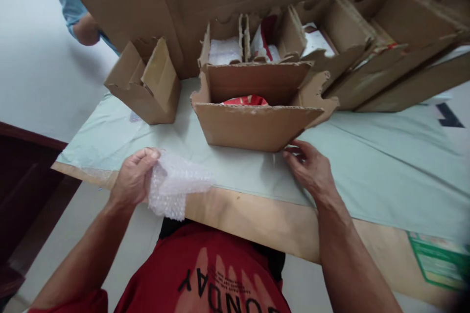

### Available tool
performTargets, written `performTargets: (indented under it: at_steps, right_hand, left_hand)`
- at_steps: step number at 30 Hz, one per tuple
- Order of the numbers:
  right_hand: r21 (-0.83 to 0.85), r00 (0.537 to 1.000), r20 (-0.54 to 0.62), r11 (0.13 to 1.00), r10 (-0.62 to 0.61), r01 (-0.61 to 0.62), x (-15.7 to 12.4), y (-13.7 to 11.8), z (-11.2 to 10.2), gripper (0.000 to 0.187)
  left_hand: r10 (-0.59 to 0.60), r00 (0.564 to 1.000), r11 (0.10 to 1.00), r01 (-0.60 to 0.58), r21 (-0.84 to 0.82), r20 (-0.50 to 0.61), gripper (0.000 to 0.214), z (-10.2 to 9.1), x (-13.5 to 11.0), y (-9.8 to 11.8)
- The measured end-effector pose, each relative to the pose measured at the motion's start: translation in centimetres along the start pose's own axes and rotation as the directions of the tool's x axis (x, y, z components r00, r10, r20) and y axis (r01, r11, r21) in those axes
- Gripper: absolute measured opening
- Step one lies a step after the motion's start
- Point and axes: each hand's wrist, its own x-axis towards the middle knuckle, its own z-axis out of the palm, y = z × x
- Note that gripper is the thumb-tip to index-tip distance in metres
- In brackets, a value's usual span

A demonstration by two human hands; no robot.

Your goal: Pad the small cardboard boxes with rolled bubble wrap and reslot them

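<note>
Head view: left hand [134,176] pinches bubble wrap [179,178]; right hand [310,166] at carton [253,127] corner, grip unclear; red item [247,100] mostly hidden.

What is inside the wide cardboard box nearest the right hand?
Inside the wide cardboard box, only the top of a red item shows. Its lower part and the box's floor are hidden behind the near wall.

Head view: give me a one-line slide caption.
Left hand holds bubble wrap; right hand is by the lower corner of an open cardboard box.
</note>
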Motion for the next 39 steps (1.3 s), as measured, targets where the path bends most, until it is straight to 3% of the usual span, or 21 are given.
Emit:
performTargets:
  at_steps: [3,6,9,11,13,16,19,21,23,25,26,28,31,33,35,39]
  right_hand:
    - [0.041,0.999,-0.048,0.999,-0.025,0.027,-1.3,-0.9,-2.6,0.019]
    - [0.26,0.962,0.135,0.945,-0.238,0.198,-2.7,-2.5,-3.8,0.02]
    - [0.422,0.811,0.345,0.85,-0.473,0.316,-4.0,-4.3,-2.3,0.068]
    - [0.408,0.76,0.406,0.845,-0.508,0.346,-4.7,-5.1,-0.5,0.091]
    - [0.354,0.802,0.406,0.885,-0.437,0.303,-5.0,-5.2,1.0,0.079]
    - [0.325,0.917,0.346,0.942,-0.196,0.079,-4.9,-4.2,1.8,0.049]
    - [0.361,0.938,0.346,0.924,-0.009,-0.124,-4.4,-3.0,1.4,0.039]
    - [0.328,0.953,0.301,0.936,0.028,-0.131,-4.0,-2.5,1.0,0.032]
    - [0.245,0.986,0.166,0.969,-0.003,-0.038,-3.8,-2.5,0.6,0.025]
    - [0.193,0.994,0.033,0.977,-0.103,0.095,-3.8,-2.9,-0.1,0.019]
    - [0.209,0.986,0.02,0.965,-0.165,0.157,-3.9,-3.2,-0.5,0.018]
    - [0.293,0.953,0.138,0.93,-0.271,0.222,-4.1,-3.6,-1.3,0.025]
    - [0.315,0.847,0.42,0.928,-0.325,0.2,-4.5,-4.0,-1.6,0.055]
    - [0.283,0.821,0.484,0.942,-0.303,0.18,-4.5,-3.8,-1.4,0.05]
    - [0.325,0.856,0.45,0.939,-0.255,0.109,-4.1,-3.2,-1.3,0.026]
    - [0.485,0.982,0.187,0.873,-0.039,-0.057,-2.7,-1.7,-3.1,0.019]
  left_hand:
    - [-0.211,0.975,0.969,0.218,-0.118,0.067,0.032,3.9,-2.0,-2.3]
    - [-0.295,0.95,0.92,0.311,-0.237,0.102,0.034,7.0,-2.8,-4.3]
    - [-0.341,0.923,0.897,0.377,-0.233,0.179,0.038,9.3,-3.2,-5.4]
    - [-0.368,0.886,0.887,0.425,-0.18,0.281,0.039,10.2,-3.6,-5.5]
    - [-0.39,0.84,0.879,0.461,-0.118,0.377,0.037,10.7,-4.1,-5.2]
    - [-0.405,0.808,0.873,0.481,-0.082,0.428,0.032,10.6,-4.5,-4.7]
    - [-0.464,0.744,0.832,0.553,-0.053,0.481,0.031,10.0,-4.3,-4.9]
    - [-0.503,0.667,0.794,0.607,-0.009,0.55,0.034,9.8,-4.1,-5.4]
    - [-0.506,0.628,0.781,0.625,0.004,0.591,0.034,10.1,-4.0,-6.0]
    - [-0.494,0.632,0.781,0.625,-0.016,0.598,0.033,10.7,-4.0,-6.5]
    - [-0.486,0.641,0.784,0.62,-0.027,0.595,0.032,11.0,-4.1,-6.6]
    - [-0.47,0.659,0.796,0.604,-0.04,0.587,0.03,11.7,-4.3,-6.7]
    - [-0.45,0.68,0.817,0.576,-0.041,0.579,0.025,12.1,-5.0,-6.4]
    - [-0.448,0.713,0.833,0.552,-0.039,0.54,0.021,11.8,-5.3,-6.0]
    - [-0.452,0.734,0.855,0.519,0.011,0.506,0.021,10.9,-5.2,-5.3]
    - [-0.479,0.692,0.876,0.422,0.236,0.541,0.031,7.8,-3.0,-3.5]
